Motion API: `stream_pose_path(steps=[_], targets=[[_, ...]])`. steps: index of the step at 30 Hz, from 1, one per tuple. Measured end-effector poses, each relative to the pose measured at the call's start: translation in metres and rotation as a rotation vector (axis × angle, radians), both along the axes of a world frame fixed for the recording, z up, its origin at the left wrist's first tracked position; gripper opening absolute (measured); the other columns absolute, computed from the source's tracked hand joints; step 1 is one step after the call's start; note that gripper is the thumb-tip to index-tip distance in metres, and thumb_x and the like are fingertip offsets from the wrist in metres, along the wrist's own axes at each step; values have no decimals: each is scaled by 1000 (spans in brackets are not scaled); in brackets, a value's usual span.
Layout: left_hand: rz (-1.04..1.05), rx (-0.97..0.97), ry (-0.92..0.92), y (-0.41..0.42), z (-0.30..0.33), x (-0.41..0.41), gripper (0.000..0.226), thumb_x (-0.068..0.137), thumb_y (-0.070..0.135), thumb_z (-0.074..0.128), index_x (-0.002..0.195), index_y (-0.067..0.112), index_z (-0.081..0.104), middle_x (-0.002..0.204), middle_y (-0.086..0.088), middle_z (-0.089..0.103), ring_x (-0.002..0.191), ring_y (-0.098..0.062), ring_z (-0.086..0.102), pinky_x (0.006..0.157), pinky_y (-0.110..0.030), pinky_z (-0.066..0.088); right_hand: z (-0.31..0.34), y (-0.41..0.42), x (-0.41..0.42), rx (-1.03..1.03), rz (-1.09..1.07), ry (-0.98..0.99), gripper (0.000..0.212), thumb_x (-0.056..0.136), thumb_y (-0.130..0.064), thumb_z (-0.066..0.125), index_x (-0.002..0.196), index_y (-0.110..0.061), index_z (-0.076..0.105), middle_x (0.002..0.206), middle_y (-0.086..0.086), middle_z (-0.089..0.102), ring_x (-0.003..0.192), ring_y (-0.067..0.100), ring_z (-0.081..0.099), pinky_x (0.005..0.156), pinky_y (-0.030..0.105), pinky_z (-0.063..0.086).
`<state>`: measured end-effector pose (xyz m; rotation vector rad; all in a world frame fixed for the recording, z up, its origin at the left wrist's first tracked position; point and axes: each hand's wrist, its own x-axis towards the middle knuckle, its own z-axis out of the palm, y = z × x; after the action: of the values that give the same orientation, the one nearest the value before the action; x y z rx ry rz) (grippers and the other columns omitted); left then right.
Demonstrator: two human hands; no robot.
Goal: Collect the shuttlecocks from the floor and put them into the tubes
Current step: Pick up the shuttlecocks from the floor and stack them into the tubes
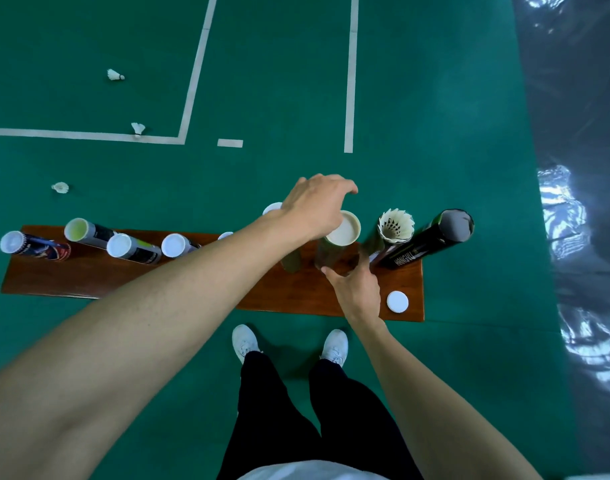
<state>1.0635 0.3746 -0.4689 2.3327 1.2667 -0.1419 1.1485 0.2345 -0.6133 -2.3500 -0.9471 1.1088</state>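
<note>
Tube (334, 244): upright on the bench (296, 292), long axis vertical, white cap (345, 228) at its mouth. Left hand (317, 206) lies over the cap from 10 o'clock, palm at the rim, fingers curled loosely past it; whether it presses or only touches, cannot tell. Right hand (357, 285) sits at the tube's 6 o'clock, low on the body, fingers wrapped at the base as a steadying hold. Judgement: capping step; the left hand is nearer the cap and must push straight down the axis.

Full tube (395, 226): at 3 o'clock, just beside, feathers showing, uncapped. Black tube (431, 240): further at 3 o'clock, open. Loose cap (397, 301): on the bench at 5 o'clock.

Shuttlecocks (137, 129): three on the floor, 10 to 11 o'clock, well apart from both hands; uncollected.
</note>
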Motion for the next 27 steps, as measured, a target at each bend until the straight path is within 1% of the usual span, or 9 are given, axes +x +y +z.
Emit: stream_pose_path(steps=[4,7,9,11,14,19,22,24,27], targets=[[45,19,-34,6,27,-23,71,77,-5,48,141,26,54,147,0,54,134,-25,48,109,-48,36,7,-31,-1,-77,-1,13,78,84,-65,73,144,-22,49,109,-1,72,104,23,70,80,34,52],[128,64,-99,-4,47,-57,65,82,-4,45,139,25,56,146,-1,54,134,-26,48,111,-50,37,25,-58,-7,-62,85,81,59,83,-69,71,115,-19,70,88,-13,72,77,5,69,61,19,48],[180,103,-175,-22,56,-83,55,88,2,45,137,24,58,144,-1,56,132,-25,50,110,-50,39,47,-70,-15,32,124,90,52,81,-72,70,99,-24,72,80,-17,72,70,-2,66,54,12,43],[232,161,-251,-42,65,-115,46,94,8,48,135,24,59,144,2,56,133,-21,49,113,-49,38,77,-71,-32,173,155,113,49,78,-76,69,95,-30,71,79,-19,72,73,-4,67,56,11,47],[288,238,-318,-76,82,-167,40,97,14,52,135,25,59,145,7,53,134,-14,47,115,-47,37,126,-63,-72,375,215,183,49,77,-78,68,97,-33,71,80,-16,74,77,1,70,65,25,58],[487,433,-366,-143,128,-298,45,96,29,55,141,29,55,155,12,41,140,-8,41,117,-47,36,216,-46,-191,652,387,365,40,77,-71,69,101,-38,70,84,-18,73,75,5,69,69,29,55],[634,555,-375,-192,158,-389,48,94,29,60,142,28,55,157,12,40,141,-7,41,115,-46,38,266,-47,-281,778,547,518,41,79,-64,69,112,-41,67,98,-24,73,91,1,71,82,23,55],[735,622,-351,-234,175,-453,49,92,30,61,141,26,56,157,10,42,139,-10,46,113,-45,40,293,-56,-347,839,690,596,46,82,-62,68,123,-43,63,112,-23,73,105,0,69,90,30,56],[885,705,-275,-300,194,-537,51,91,31,61,141,23,57,157,6,43,137,-15,50,113,-46,41,319,-71,-436,887,888,717,49,85,-63,64,132,-54,55,132,-27,65,109,-9,64,96,40,57]])
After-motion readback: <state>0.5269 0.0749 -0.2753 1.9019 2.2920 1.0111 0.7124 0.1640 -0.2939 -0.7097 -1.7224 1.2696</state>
